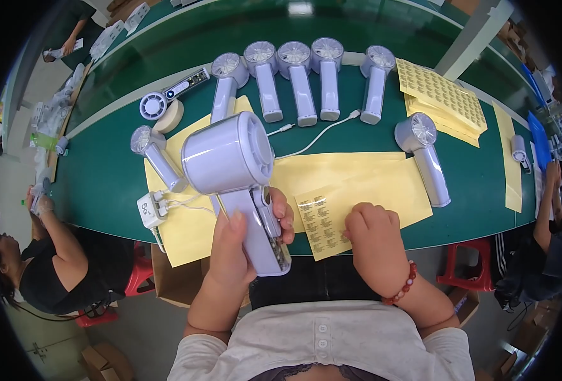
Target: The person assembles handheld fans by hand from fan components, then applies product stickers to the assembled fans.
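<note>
In my left hand point(233, 244) is a pale lavender handheld fan point(227, 155), raised above the table with its round head up and to the left. The handle's lower side shows an open slot with parts inside. My right hand point(376, 244), with a red bead bracelet point(411, 282) on the wrist, is closed, fingers curled at the right edge of a yellow label sheet point(321, 225). Whatever its fingertips pinch, if anything, is hidden. That sheet, printed with rows of small dark labels, overhangs the table's near edge. Larger yellow paper point(357, 171) lies beneath it.
Several more fans point(295, 82) lie along the back; one fan point(427, 155) is at right, another point(157, 155) at left. A white charger point(151, 209) with cables sits at left. Stacked label sheets point(442, 98) lie back right. People sit at both sides near red stools point(468, 267).
</note>
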Demonstrator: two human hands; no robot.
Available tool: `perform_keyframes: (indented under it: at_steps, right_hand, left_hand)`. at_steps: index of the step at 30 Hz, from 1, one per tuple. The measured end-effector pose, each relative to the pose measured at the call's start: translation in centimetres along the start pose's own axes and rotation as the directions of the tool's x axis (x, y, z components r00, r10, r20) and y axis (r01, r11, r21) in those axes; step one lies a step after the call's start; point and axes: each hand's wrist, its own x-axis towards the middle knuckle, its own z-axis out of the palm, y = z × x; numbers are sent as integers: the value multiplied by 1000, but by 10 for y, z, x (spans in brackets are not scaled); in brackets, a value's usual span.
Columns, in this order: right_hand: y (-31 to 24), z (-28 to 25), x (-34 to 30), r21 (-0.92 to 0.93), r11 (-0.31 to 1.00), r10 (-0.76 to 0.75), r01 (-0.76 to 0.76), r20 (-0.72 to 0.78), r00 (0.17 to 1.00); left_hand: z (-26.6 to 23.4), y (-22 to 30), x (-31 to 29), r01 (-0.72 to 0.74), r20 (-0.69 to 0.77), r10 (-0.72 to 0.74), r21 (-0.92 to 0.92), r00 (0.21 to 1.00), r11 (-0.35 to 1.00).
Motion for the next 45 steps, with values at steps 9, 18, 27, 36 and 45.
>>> perform_keyframes:
  at_steps: [9,18,27,36,45]
  right_hand:
    - [2,-15,-9,197,976,-124,90,167,978]
    - [13,-50,7,640,762,-142,-99,314,939]
    - [2,-57,15,744,639,-9,-196,261,965]
    - [-11,-61,31,781,625,-204,2,160,966]
    - [-17,-52,40,829,538,-109,-152,248,963]
  left_hand:
    - [7,-6,3,80,30,-77,-123,997,989]
    - [18,-6,9,58,-16,-60,-93,998,994]
    - [34,-8,13,40,-174,-36,19,984,999]
    - [37,-15,22,169,-182,-169,-16,969,985]
    - [41,-15,22,120,-193,-94,124,977,985]
